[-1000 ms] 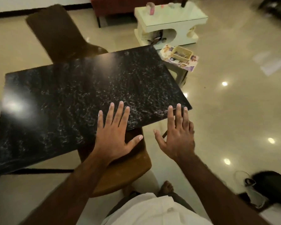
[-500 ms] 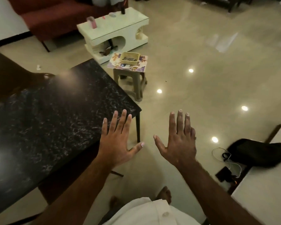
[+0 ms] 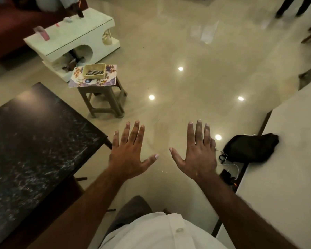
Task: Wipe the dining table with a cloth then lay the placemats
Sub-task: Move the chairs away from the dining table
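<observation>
both hands are spread flat and empty: the left hand (image 3: 128,155) hovers just right of the dining table (image 3: 34,141) at frame left, nearer it than the right hand (image 3: 198,155) (no cloth visible).

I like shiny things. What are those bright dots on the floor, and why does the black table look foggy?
In the head view, the dots are ceiling lights mirrored in the glossy floor; the table carries a soft glare patch at its far corner; the room is dim, and the picture's edges look smeared and bent by the wide lens.
</observation>
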`<state>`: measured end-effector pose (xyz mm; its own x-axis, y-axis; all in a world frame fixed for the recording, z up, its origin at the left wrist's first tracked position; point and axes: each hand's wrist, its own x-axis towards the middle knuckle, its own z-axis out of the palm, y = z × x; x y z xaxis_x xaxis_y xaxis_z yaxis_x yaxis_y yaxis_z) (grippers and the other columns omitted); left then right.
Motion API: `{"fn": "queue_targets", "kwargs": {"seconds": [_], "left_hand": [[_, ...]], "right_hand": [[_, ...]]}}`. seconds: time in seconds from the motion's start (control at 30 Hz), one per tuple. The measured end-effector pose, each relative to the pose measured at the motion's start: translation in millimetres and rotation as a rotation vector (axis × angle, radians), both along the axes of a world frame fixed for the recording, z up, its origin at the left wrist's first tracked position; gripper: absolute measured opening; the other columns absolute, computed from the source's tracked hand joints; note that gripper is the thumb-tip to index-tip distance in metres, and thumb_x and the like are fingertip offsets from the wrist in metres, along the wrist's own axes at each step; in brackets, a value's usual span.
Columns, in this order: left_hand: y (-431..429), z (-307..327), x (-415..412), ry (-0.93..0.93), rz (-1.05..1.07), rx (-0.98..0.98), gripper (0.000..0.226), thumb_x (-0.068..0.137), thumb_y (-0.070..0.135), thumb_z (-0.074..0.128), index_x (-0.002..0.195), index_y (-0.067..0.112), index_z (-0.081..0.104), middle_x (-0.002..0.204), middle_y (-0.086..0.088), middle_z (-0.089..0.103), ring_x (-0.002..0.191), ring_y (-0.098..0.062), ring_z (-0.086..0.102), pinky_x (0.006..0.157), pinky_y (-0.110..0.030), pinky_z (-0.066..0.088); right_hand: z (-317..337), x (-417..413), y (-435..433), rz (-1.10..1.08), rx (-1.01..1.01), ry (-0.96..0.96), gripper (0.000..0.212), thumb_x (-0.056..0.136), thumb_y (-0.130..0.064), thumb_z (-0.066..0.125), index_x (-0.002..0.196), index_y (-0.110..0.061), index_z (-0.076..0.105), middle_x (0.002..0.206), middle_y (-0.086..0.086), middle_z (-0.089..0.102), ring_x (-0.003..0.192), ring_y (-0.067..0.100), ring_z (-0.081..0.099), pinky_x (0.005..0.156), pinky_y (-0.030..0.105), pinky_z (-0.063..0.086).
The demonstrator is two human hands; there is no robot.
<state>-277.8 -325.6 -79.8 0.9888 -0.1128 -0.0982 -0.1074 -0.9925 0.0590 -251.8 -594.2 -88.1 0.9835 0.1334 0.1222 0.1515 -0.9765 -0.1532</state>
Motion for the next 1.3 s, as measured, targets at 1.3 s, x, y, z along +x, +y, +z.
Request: {"fn": "queue_targets", "kwargs": {"seconds": [1.3], "left_hand": [[55.8,-24.5,649.7,-0.214,0.061,-0.113,0.121,0.096,0.094,0.038,0.179,0.016,-0.002,0.187,-0.008,-0.013,0.173,-0.035,-0.011,0.134,-0.062,0.006]], "right_hand": [[-18.0,675.9,64.3,0.195,0.080,-0.042,0.109,0.100,-0.083,0.044,0.181,-0.020,0.008,0.189,0.009,-0.003,0.175,0.037,0.001,0.127,0.057,0.028]]}}
